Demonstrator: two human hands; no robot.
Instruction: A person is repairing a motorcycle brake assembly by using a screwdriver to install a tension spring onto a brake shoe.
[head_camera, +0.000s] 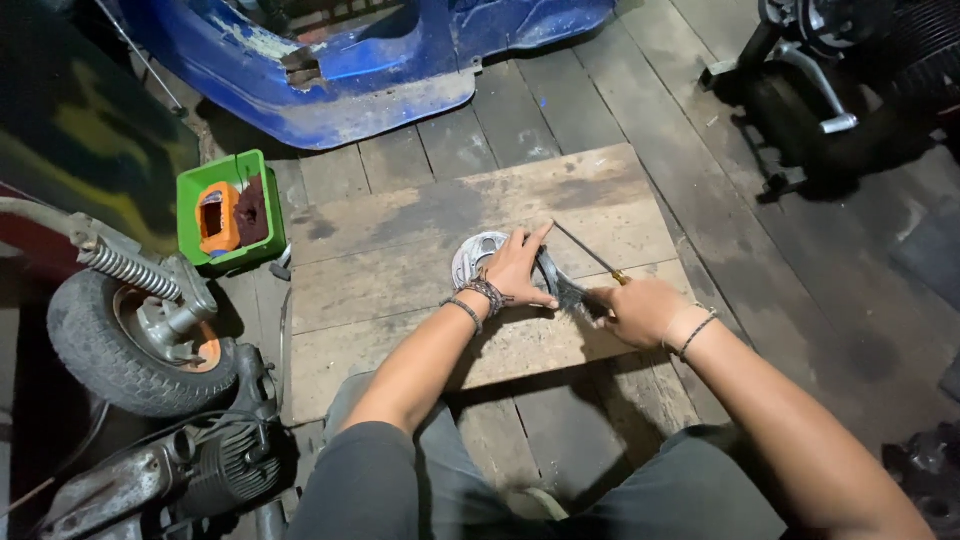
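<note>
A round metal part (480, 256), grey and disc-shaped, is seen lying on a wooden board (400, 250) set on the plank floor (600, 90). The left hand (518, 268) is pressed down on the part, its fingers spread and resting over the rim rather than closed around it; a dark curved piece beneath the fingers reaches toward the right hand, but what it is cannot be told. The right hand (640, 310) is clenched around the handle of a thin tool (585, 252), whose slim metal shaft is angled up and to the left, its tip close to the left fingertips. A small dark brush-like tuft is seen just left of the right fist, between the two hands; whether it belongs to the tool cannot be told. Cord bracelets are worn on both wrists. To the left of the board, a green box (232, 212) holding an orange piece is placed on the floor. Further left, a small wheel (130, 345) with a coil spring (125, 268) above it is seen, and an engine (190, 470) lies below it near the bottom edge. A blue body shell (400, 60) is set beyond the board at the top. A dark machine frame (830, 80) stands at the upper right, well apart from the hands.
</note>
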